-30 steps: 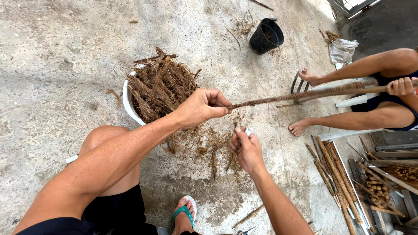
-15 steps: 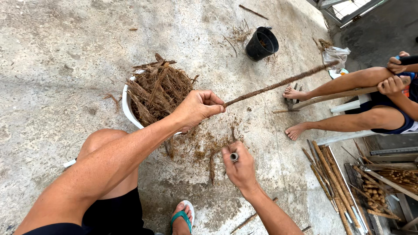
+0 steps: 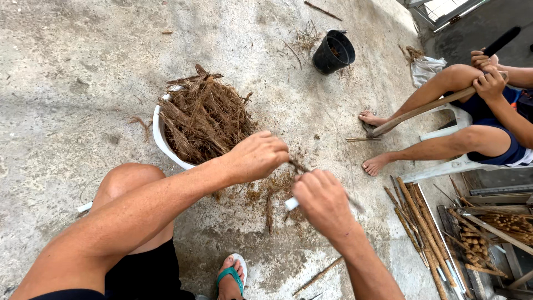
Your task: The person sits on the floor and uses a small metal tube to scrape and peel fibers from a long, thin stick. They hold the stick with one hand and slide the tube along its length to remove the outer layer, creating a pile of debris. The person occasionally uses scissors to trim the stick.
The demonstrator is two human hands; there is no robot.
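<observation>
The concrete floor (image 3: 83, 66) fills the view, and on it, at about 10 o'clock from the hands, stands a white basin (image 3: 159, 139) heaped with brown fibrous strips (image 3: 202, 116). The left hand (image 3: 256, 157) is closed around a thin brown stick (image 3: 298, 165), which shows only as a short length between the two fists. The right hand (image 3: 322, 201) is clenched on a small tool with a white handle (image 3: 291, 204); whether it carries a blade cannot be told, since the fist hides it.

The likeliest mishap, as a judgement: the fists sit very near each other, so a slip of the tool along the stick could run into the left fingers. The person's bare knee (image 3: 130, 180) lies at 8 o'clock, close below the work, and a sandalled foot (image 3: 232, 278) at 6 o'clock, both within reach of a stray stroke. Loose shavings (image 3: 266, 194) litter the floor underneath and could hide a dropped tool.

At 2 o'clock a seated co-worker (image 3: 488, 111) on a white plastic chair (image 3: 444, 166) holds a long pole (image 3: 422, 110) slanting to the floor, bare feet near its end. A bundle of sticks (image 3: 422, 222) lies at 4 o'clock, and a black bucket (image 3: 333, 53) stands at 1 o'clock, well apart.
</observation>
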